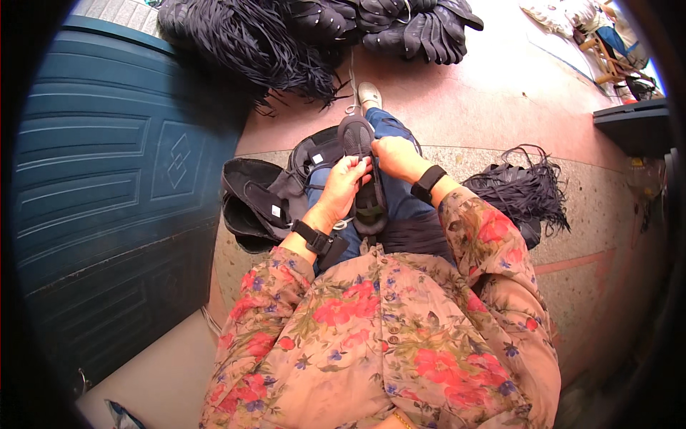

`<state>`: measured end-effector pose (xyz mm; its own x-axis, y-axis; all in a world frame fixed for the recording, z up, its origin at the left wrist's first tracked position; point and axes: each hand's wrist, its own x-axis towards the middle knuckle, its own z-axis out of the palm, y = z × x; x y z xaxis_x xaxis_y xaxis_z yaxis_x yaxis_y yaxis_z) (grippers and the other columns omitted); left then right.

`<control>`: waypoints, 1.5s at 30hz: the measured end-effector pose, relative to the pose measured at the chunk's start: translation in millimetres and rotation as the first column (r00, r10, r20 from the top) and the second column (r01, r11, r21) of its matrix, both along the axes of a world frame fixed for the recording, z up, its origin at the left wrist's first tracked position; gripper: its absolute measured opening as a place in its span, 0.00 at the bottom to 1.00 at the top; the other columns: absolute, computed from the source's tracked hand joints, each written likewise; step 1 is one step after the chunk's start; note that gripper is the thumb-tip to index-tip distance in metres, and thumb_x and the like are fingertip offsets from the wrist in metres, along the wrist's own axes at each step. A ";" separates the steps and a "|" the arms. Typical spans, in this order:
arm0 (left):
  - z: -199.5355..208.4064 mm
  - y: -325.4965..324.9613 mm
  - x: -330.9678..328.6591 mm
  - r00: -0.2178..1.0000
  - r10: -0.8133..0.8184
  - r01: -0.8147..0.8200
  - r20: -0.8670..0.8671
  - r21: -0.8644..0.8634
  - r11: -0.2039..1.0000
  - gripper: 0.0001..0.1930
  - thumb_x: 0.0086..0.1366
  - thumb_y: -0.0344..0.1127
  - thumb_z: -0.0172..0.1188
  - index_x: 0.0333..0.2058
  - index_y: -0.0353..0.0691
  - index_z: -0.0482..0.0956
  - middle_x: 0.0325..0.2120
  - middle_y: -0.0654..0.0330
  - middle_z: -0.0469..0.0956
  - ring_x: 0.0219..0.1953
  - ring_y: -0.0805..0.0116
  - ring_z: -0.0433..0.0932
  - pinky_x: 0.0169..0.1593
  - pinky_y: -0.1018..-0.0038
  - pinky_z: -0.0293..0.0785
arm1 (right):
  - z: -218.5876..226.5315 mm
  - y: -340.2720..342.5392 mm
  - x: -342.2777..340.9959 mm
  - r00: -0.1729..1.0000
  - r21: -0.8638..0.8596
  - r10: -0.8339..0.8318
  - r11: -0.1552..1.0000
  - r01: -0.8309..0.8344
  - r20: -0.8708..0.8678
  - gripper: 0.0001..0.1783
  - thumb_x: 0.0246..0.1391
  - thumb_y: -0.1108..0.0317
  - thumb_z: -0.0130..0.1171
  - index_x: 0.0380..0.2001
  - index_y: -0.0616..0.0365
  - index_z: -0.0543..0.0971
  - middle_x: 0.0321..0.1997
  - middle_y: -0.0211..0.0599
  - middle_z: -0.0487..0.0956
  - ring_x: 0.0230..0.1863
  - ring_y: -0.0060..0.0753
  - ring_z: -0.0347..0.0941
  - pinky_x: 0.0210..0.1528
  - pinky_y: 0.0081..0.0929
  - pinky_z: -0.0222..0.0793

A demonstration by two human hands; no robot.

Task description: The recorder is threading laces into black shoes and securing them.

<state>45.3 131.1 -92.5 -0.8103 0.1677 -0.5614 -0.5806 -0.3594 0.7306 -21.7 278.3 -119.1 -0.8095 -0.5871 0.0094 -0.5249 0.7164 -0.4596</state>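
A dark grey shoe [356,136] rests lengthwise over my lap, its toe pointing away from me and its open heel end close to my body. My left hand [346,187] is at the left side of its lacing, with thumb and fingers pinched on a dark lace. Across the shoe, my right hand [397,157] is closed at the right edge of the lacing. The lace seems to run into its fingers, though the grip itself is partly hidden. Both wrists wear black bands.
Black shoe pieces [251,204] are stacked left of my legs. A bundle of black laces [520,187] lies on the floor at right. Ahead are a big heap of laces [239,46] and piled black shoe pieces [418,34]. A blue panelled door [107,164] stands along the left.
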 end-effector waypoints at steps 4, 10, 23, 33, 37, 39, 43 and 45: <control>4.4 0.1 -3.4 1.000 0.006 -0.006 -0.013 0.022 1.000 0.11 0.62 0.34 0.47 0.41 0.36 0.66 0.41 0.60 0.70 0.46 0.72 0.68 0.48 0.74 0.65 | 1.5 1.7 -1.2 0.992 -0.053 -0.112 0.992 0.115 0.060 0.08 0.42 0.63 0.53 0.18 0.55 0.76 0.20 0.40 0.75 0.27 0.42 0.73 0.29 0.38 0.65; 20.5 -13.8 -9.9 0.999 0.004 -0.016 -0.043 -0.296 0.955 0.19 0.62 0.31 0.45 0.51 0.37 0.57 0.25 0.56 0.74 0.21 0.70 0.75 0.19 0.82 0.67 | 12.8 -2.4 26.4 0.973 0.116 -0.116 0.983 0.141 -0.199 0.19 0.44 0.48 0.52 0.21 0.54 0.77 0.26 0.33 0.74 0.37 0.32 0.66 0.37 0.34 0.56; -8.6 12.4 -14.7 0.732 -0.661 -0.248 -0.168 -0.968 -0.028 0.06 0.45 0.36 0.59 0.21 0.42 0.74 0.23 0.60 0.71 0.32 0.60 0.71 0.33 0.66 0.69 | -10.6 4.4 18.9 1.000 -0.036 -0.013 0.999 0.013 -0.014 0.14 0.35 0.66 0.52 0.31 0.55 0.75 0.33 0.34 0.74 0.39 0.37 0.67 0.35 0.42 0.59; -13.7 16.7 -6.0 0.676 -0.726 -0.384 -0.127 -0.901 -0.201 0.08 0.43 0.36 0.59 0.21 0.42 0.71 0.21 0.61 0.68 0.30 0.62 0.69 0.31 0.67 0.65 | -7.3 8.1 21.8 0.998 -0.109 -0.001 0.994 0.007 0.055 0.18 0.36 0.70 0.49 0.36 0.58 0.73 0.35 0.38 0.73 0.41 0.39 0.66 0.39 0.39 0.59; -18.1 22.1 -8.2 0.659 -0.751 -0.421 -0.045 -0.849 -0.319 0.05 0.46 0.36 0.56 0.20 0.44 0.70 0.21 0.61 0.68 0.30 0.64 0.68 0.30 0.68 0.63 | -8.7 6.7 18.7 0.988 -0.169 -0.031 0.984 0.057 0.153 0.14 0.35 0.68 0.52 0.32 0.54 0.75 0.34 0.34 0.74 0.40 0.37 0.67 0.38 0.37 0.57; -15.9 20.3 -8.3 0.622 -0.783 -0.420 -0.020 -0.852 -0.312 0.04 0.46 0.35 0.54 0.20 0.43 0.70 0.21 0.61 0.68 0.30 0.64 0.68 0.30 0.67 0.62 | -7.0 8.8 20.7 0.981 -0.120 -0.029 0.991 0.053 0.190 0.14 0.36 0.67 0.53 0.32 0.53 0.75 0.33 0.34 0.74 0.41 0.37 0.67 0.38 0.37 0.57; 17.5 12.3 24.2 0.587 -0.788 -0.391 -0.187 -0.918 -0.073 0.06 0.50 0.33 0.52 0.18 0.40 0.69 0.19 0.58 0.69 0.26 0.61 0.69 0.28 0.64 0.60 | 34.5 11.2 47.1 0.997 -0.297 -0.005 0.955 -0.017 -0.074 0.21 0.37 0.68 0.58 0.39 0.55 0.70 0.43 0.39 0.68 0.45 0.42 0.63 0.44 0.39 0.59; 57.0 9.6 55.5 0.587 -0.785 -0.068 -0.200 -0.978 0.198 0.08 0.51 0.33 0.53 0.17 0.36 0.70 0.16 0.56 0.69 0.22 0.61 0.70 0.25 0.65 0.61 | 49.4 22.2 62.3 0.939 -0.254 0.216 0.924 -0.285 -0.268 0.18 0.37 0.68 0.58 0.37 0.55 0.71 0.41 0.39 0.69 0.45 0.42 0.64 0.45 0.38 0.59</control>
